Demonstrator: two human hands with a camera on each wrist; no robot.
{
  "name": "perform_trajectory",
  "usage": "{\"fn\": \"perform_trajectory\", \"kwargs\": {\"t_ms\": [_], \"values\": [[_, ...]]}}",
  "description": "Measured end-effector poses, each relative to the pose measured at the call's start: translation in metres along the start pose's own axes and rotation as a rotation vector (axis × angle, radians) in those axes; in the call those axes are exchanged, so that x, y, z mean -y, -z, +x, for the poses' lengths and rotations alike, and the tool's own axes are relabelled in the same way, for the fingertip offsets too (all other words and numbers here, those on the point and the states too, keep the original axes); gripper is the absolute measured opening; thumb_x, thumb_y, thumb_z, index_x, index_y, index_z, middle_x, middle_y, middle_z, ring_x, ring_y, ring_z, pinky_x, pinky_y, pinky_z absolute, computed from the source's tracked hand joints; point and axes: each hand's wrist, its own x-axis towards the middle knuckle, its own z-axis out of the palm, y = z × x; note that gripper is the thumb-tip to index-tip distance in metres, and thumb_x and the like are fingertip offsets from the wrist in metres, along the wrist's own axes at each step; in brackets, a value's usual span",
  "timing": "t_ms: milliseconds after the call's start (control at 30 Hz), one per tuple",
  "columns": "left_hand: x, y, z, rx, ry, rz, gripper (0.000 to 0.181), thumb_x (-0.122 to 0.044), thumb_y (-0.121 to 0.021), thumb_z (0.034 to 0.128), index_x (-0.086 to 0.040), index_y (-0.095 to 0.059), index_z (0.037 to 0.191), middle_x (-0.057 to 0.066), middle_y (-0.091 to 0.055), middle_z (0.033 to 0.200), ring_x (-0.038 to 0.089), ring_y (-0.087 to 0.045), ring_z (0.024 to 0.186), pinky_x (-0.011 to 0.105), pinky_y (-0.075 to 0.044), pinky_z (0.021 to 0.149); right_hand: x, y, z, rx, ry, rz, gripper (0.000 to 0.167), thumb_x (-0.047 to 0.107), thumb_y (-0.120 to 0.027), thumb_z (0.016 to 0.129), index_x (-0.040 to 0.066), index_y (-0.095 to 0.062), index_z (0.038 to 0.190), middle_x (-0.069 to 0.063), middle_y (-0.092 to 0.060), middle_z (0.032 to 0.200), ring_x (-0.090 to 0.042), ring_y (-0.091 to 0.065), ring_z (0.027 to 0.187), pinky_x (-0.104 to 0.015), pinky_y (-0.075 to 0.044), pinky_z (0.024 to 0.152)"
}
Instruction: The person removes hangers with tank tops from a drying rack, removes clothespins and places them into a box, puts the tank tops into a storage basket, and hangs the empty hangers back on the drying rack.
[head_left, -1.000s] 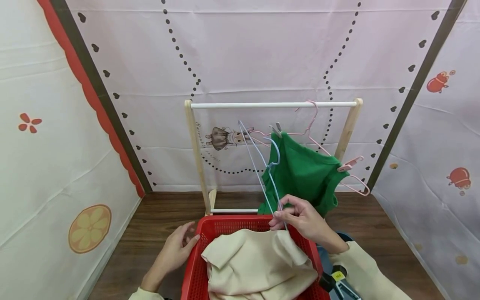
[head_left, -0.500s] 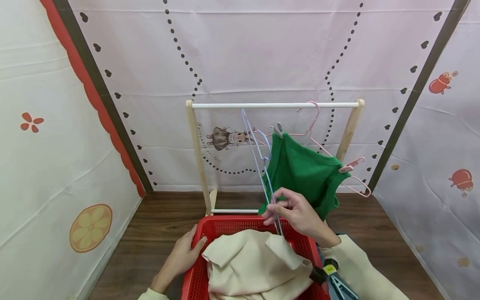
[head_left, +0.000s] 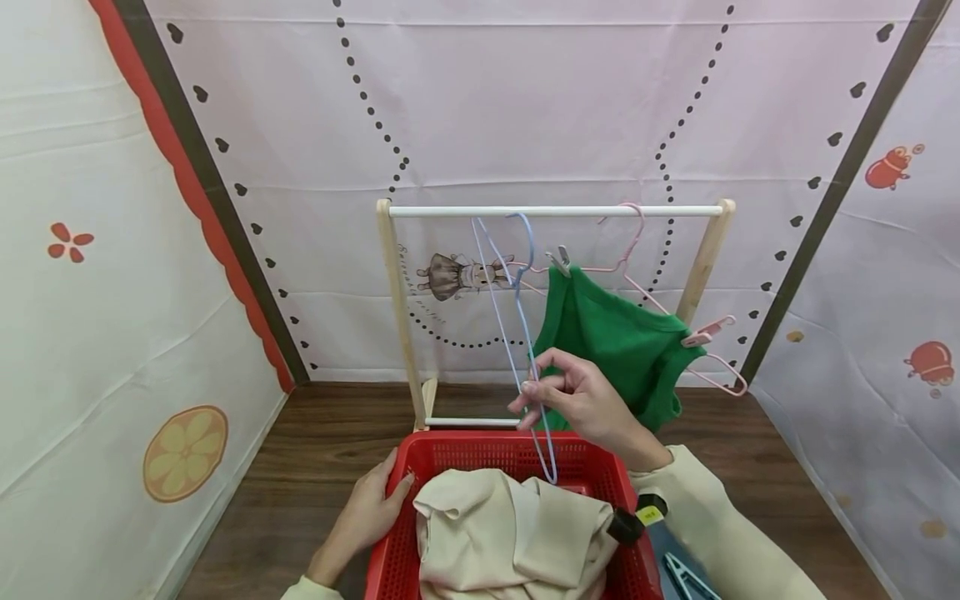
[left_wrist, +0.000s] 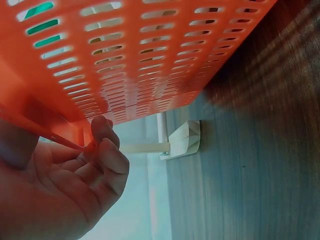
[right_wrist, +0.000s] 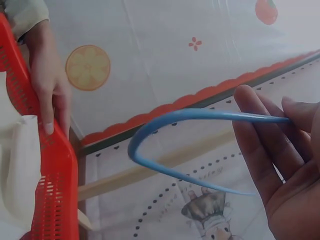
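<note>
In the head view my right hand (head_left: 581,400) pinches a blue wire hanger (head_left: 522,321), its hook up near the rack's white bar (head_left: 450,212); the lower end reaches over the red basket (head_left: 480,442). The right wrist view shows the bent end of the hanger (right_wrist: 145,135) pinched between thumb and fingers of that hand (right_wrist: 285,165). My left hand (head_left: 367,508) grips the basket's left rim, its fingers curled round the edge in the left wrist view (left_wrist: 75,185). Cream cloth (head_left: 510,533) lies in the basket, apart from the hanger.
A pink hanger (head_left: 633,242) on the bar bears a green garment (head_left: 615,333), clipped by a grey clip (head_left: 560,261) and a pink clip (head_left: 707,332). Right of the basket lies a teal clip (head_left: 684,575). Printed curtains (head_left: 525,100) stand around the wooden table (head_left: 315,450).
My right hand has lifted the blue hanger up and left, out of the cream cloth, which has settled back. My left hand has moved against the basket rim and now grips it.
</note>
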Motion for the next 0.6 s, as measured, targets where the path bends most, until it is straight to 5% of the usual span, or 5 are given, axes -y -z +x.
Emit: {"fn": "perform_trajectory", "kwargs": {"t_ms": [233, 600], "values": [[0.0, -0.002, 0.0, -0.002, 0.001, -0.014, 0.059, -0.011, -0.064, 0.096, 0.006, -0.04, 0.147, 0.026, -0.062, 0.124, 0.026, -0.067, 0.096, 0.035, -0.059, 0.074, 0.006, -0.004, 0.01, 0.0, -0.024, 0.042, 0.021, 0.012, -0.055, 0.102, -0.007, -0.048, 0.107, -0.005, -0.076, 0.093, -0.02, -0.074, 0.075, -0.038, -0.055, 0.091], [0.001, -0.001, -0.001, 0.005, 0.01, -0.045, 0.058, -0.01, -0.063, 0.0965, 0.005, -0.039, 0.148, 0.026, -0.063, 0.123, 0.024, -0.068, 0.092, 0.032, -0.059, 0.069, 0.011, -0.009, 0.028, -0.047, -0.076, 0.027, 0.018, 0.018, -0.054, 0.103, 0.001, -0.052, 0.107, -0.009, -0.076, 0.094, -0.021, -0.075, 0.075, -0.04, -0.06, 0.075]]}}
